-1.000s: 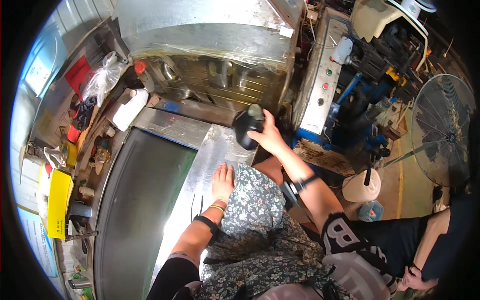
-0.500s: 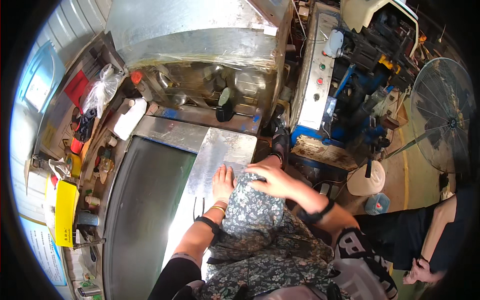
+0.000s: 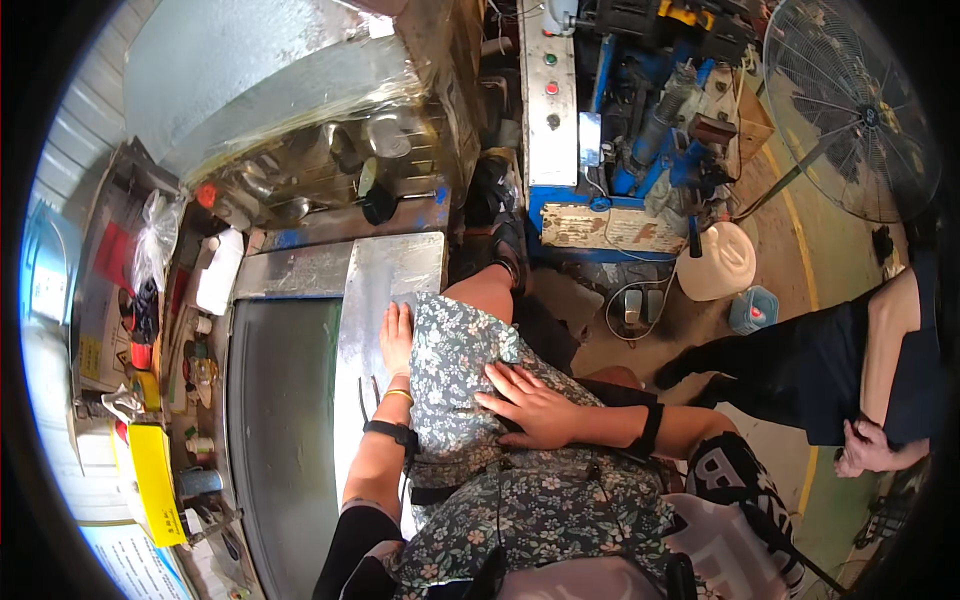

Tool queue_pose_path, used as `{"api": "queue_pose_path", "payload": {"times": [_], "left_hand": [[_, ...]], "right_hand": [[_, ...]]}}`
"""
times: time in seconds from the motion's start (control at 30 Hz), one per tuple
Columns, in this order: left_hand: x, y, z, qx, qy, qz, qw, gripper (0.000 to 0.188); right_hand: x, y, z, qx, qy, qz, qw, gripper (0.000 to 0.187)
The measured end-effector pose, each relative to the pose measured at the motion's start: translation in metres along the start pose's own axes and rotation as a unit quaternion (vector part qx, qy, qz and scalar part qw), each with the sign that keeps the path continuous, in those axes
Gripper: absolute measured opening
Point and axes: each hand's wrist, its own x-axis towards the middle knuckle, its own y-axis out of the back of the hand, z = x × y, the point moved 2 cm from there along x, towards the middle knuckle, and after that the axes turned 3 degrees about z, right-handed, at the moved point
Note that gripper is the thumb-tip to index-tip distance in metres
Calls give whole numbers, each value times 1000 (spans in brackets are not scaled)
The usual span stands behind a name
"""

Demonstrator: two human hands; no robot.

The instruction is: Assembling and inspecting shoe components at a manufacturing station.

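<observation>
My left hand (image 3: pixel 397 340) lies flat on a pale metal plate (image 3: pixel 400 262), its fingers stretched out beside the edge of the floral apron. Spread over my lap and knee is the dark apron (image 3: pixel 455 345) with a flower print. On top of that cloth rests my right hand (image 3: pixel 535 405), fingers apart and holding nothing. The plate lies along the right side of a dark green belt (image 3: pixel 285 400). A bent dark cord or wire (image 3: pixel 364 395) shows on the bright surface by my left wrist.
A film-wrapped metal machine (image 3: pixel 290 100) stands ahead. Farther right are a blue and white machine with buttons (image 3: pixel 550 130), a plastic jug (image 3: pixel 718 262) and a large fan (image 3: pixel 865 115). Another person's clasped hands (image 3: pixel 865 447) show at right. A yellow box (image 3: pixel 152 485) is at left.
My right hand has moved back from the knee onto the lap, and the apron now lies spread over the knee. The left hand stays on the plate. The view has swung right.
</observation>
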Motion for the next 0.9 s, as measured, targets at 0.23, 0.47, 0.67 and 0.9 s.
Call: {"api": "queue_pose_path", "payload": {"times": [0.23,0.47,0.67,0.9], "left_hand": [[-2,-12,-16,1,-74,67,995,54],[-8,-4,-18,13,-61,62,996,54],[0,9,9,-8,14,-9,1000,53],[-4,16,10,-15,22,4,1000,55]], "right_hand": [[-2,5,2,18,20,3,1000,81],[0,4,-1,35,23,-1,999,84],[-4,1,2,31,11,11,999,85],[-3,-2,-1,29,13,8,999,82]]}}
